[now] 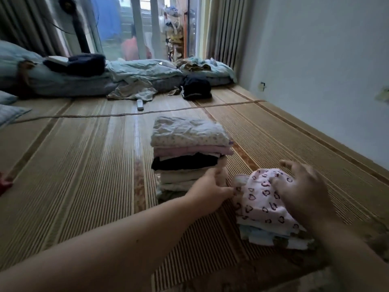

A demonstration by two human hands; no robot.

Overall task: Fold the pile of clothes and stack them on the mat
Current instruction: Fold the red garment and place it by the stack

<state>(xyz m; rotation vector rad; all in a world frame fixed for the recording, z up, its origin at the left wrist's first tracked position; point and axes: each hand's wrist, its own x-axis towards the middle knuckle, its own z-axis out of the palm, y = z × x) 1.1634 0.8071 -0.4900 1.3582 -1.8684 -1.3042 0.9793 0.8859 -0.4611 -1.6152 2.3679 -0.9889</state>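
On the mat (84, 165), heart-print garment (259, 199) angled far-left to near-right, right hand (303, 190) atop

Mat (84, 165): woven straw, ribbed, slight sheen w/ matt brown bands. Tall stack (189, 152): soft matt cloth, top piece crinkled. Pink heart-print garment (259, 199): smooth cotton-like knit. Wall (326, 70): matt paint.

Two stacks of folded clothes are standing on the mat (84, 165): one tall stack (189, 152) at the centre and one low stack (267, 209) near right. The tall stack is showing at least six layers; the exact number cannot be told. Two hands are showing, the left hand (210, 186) and the right hand (303, 190). One white remote (140, 104) and two loose heaps, one pale heap (132, 91) and one dark heap (196, 87), are lying far off.
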